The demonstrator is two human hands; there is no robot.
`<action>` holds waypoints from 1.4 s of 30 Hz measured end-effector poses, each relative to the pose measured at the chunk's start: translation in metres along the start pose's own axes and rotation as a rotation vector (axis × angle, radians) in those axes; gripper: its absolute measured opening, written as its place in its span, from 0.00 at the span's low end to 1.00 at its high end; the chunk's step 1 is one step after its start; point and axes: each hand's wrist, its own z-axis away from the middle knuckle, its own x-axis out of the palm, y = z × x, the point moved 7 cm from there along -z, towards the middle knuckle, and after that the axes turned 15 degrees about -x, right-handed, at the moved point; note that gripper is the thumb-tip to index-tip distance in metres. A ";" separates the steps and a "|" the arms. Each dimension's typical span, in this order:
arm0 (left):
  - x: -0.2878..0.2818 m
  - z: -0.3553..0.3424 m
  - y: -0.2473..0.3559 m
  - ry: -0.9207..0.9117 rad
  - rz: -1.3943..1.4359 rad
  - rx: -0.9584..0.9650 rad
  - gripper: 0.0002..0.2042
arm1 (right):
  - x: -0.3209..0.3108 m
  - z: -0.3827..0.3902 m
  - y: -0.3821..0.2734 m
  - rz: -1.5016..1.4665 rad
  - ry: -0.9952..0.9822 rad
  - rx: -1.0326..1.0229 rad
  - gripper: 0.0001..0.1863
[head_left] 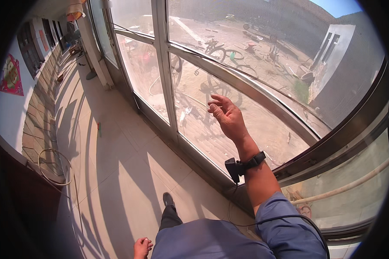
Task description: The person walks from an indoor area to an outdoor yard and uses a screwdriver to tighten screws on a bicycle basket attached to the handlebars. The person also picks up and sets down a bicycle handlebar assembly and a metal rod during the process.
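Observation:
My right hand (227,115) is raised in front of the glazed door panels (162,47). Its fingers are loosely bent and apart, with nothing between them. I cannot tell whether it touches the mesh or glass behind it. A black strap with a small box-shaped device (235,168) sits on my right wrist, and a black cable runs from it along the blue sleeve. Low at the lower edge, my left hand (142,248) hangs beside my body. Its fingers curl loosely, nothing shows in them, and part of the hand is cut off by the frame.
Pale floor tiles (129,172) with striped shadows run along the corridor. A coiled hose (52,183) lies at the left, and a small green-and-red object (99,126) is on the floor. Beyond the glass, bicycles (218,54) stand in a sunlit yard.

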 end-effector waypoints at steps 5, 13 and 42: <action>-0.028 -0.180 0.014 -0.176 0.505 -0.226 0.14 | -0.005 -0.083 0.009 0.127 0.185 -0.097 0.24; -0.079 -0.259 0.236 -0.243 0.254 -0.107 0.14 | -0.034 -0.106 0.023 0.258 0.354 -0.004 0.21; 0.121 -0.442 0.670 -0.595 -0.381 0.232 0.20 | -0.412 -0.112 0.117 0.820 1.027 0.010 0.23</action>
